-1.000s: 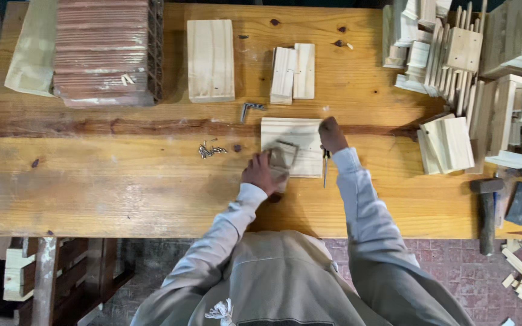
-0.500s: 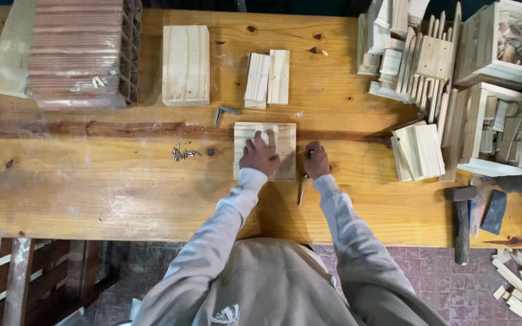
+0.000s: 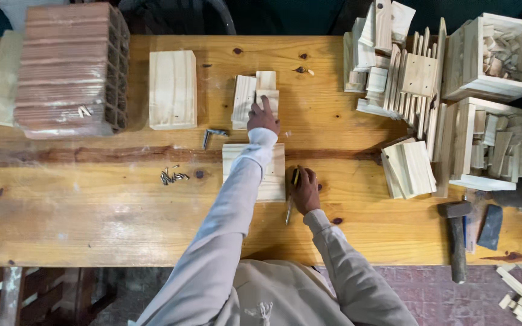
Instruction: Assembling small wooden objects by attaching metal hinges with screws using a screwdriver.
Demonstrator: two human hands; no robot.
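Reaching left hand point(image 3: 263, 118) on wood slats point(image 3: 255, 96), brick point(image 3: 70, 69) far-left

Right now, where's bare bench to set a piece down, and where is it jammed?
Bare: the near-left bench, below the loose nails; also the strip between the right hand and the hammer. Left hand rests on the small boards. Jammed: the right end, with wooden crates and stacked slats.

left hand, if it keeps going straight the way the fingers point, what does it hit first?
The left hand points away from the person, fingertips already on the small pale wood pieces. Those come first; beyond them only bare workbench toward the far edge, as far as this view shows.
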